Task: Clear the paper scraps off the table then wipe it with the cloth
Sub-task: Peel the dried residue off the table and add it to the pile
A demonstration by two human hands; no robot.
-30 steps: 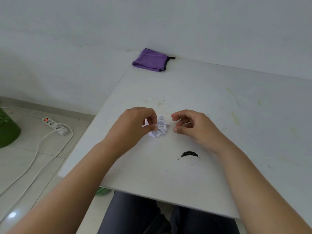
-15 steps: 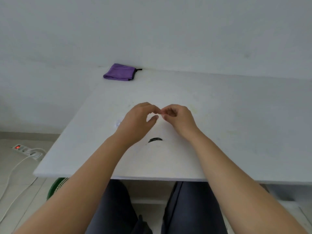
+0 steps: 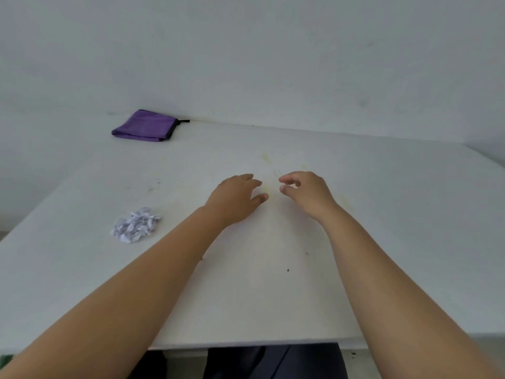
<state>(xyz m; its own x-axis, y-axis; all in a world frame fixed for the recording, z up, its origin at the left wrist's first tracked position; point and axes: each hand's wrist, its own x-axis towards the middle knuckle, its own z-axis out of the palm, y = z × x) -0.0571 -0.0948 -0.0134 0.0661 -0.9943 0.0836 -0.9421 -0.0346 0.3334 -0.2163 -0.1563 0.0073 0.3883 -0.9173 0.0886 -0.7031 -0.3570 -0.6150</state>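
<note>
The small heap of white crumpled paper scraps [image 3: 135, 225] lies on the white table [image 3: 382, 214], left of and nearer than the empty, loosely spread left hand [image 3: 236, 199]; the right hand [image 3: 306, 194], loosely curled and empty, is farther.

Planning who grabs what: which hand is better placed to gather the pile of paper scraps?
Left. The paper scraps lie left of the left hand; the right hand would probably have to cross over it.
</note>
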